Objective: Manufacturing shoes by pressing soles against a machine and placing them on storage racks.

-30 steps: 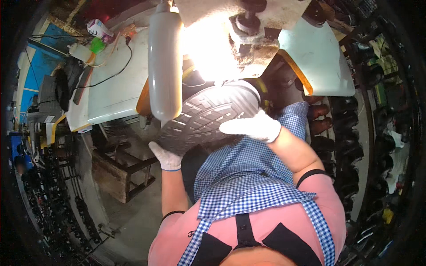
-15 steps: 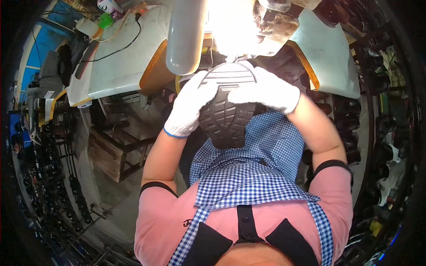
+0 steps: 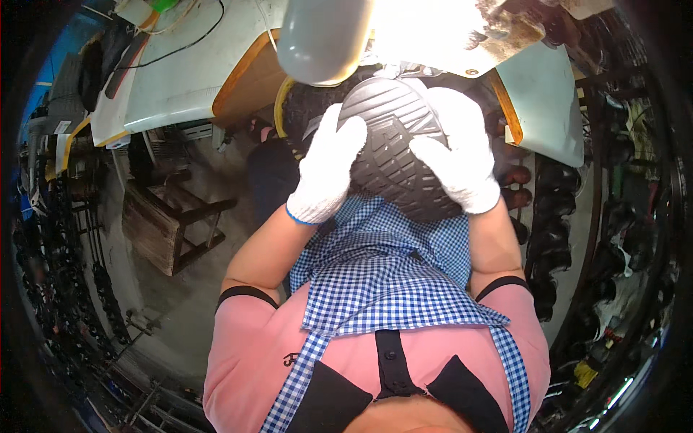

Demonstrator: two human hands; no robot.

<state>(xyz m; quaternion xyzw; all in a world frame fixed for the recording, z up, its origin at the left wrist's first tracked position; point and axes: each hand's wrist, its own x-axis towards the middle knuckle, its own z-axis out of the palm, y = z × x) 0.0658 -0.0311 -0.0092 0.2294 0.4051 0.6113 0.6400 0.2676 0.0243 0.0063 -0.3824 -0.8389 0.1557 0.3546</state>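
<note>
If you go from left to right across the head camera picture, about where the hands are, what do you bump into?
Wooden stool on the floor → left hand in a white glove → dark shoe, sole up, between both hands → right hand in a white glove → racks of dark shoes at the right edge.

A shoe workshop, probably a factory floor: racks of dark shoes line the right side, a white worktop carries cables and tools, a wooden stool stands on bare concrete, and the person wears a checked apron.
</note>
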